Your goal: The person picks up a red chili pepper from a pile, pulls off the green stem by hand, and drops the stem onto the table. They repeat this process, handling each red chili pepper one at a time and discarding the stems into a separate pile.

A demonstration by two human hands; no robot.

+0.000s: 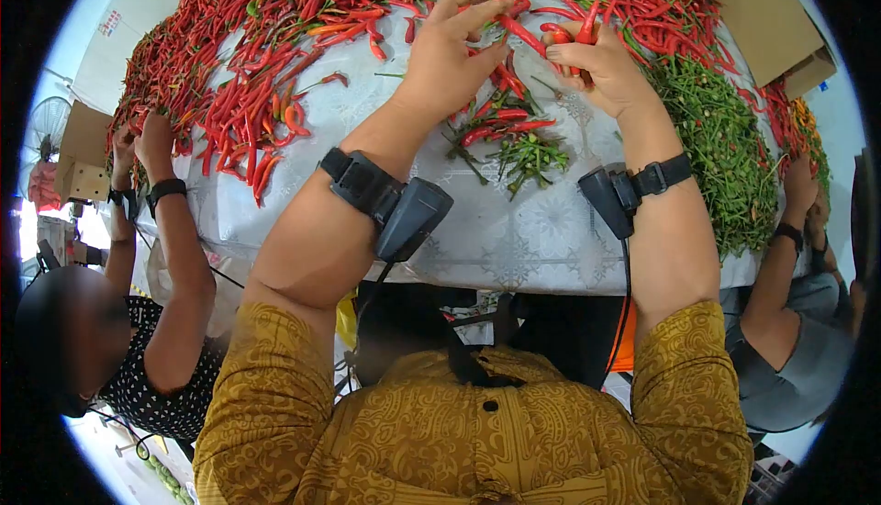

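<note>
Around the sorting table
A pale patterned table cover (514, 230) is spread over the table, and a large heap of green stems (725, 147) is piled on it at the right. One cardboard box (771, 23) is set at the far right corner, another cardboard box (83, 151) at the left edge, near a fan (46, 119). A co-worker in a dotted top (147, 386) is seen at the left, a co-worker in a grey top (798, 358) at the right.

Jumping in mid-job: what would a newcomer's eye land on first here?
First, the huge heap of glossy red chili peppers covering the far half of the white patterned tablecloth, with a dark green mound of stalks on its right side. At centre, the left hand and right hand meet over a few loose red chilies, the right gripping them. One co-worker's hand works at the left edge, a second co-worker's hand at the right.
</note>
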